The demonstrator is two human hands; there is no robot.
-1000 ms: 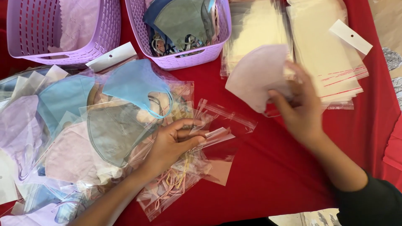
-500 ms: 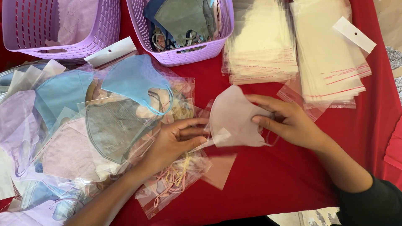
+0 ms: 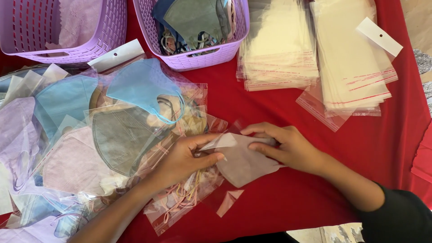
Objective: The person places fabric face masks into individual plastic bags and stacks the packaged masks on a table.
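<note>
A pale pink folded face mask [image 3: 243, 164] lies at the centre of the red cloth, inside or against a clear plastic sleeve [image 3: 227, 202]. My right hand [image 3: 288, 146] presses down on the mask's upper right edge with fingers curled over it. My left hand [image 3: 184, 159] pinches the sleeve's open flap at the mask's left corner. Whether the mask is fully inside the sleeve cannot be told.
A heap of bagged masks [image 3: 90, 144] in blue, grey, lilac and pink fills the left. Two purple baskets [image 3: 63, 49] [image 3: 202, 56] stand at the back, one holding loose masks. Two stacks of clear empty sleeves [image 3: 279, 49] [image 3: 351, 63] lie at the back right.
My right hand took a pink mask from the stacks at the back right and brought it down to the centre. Both hands now hold it at the sleeve.
</note>
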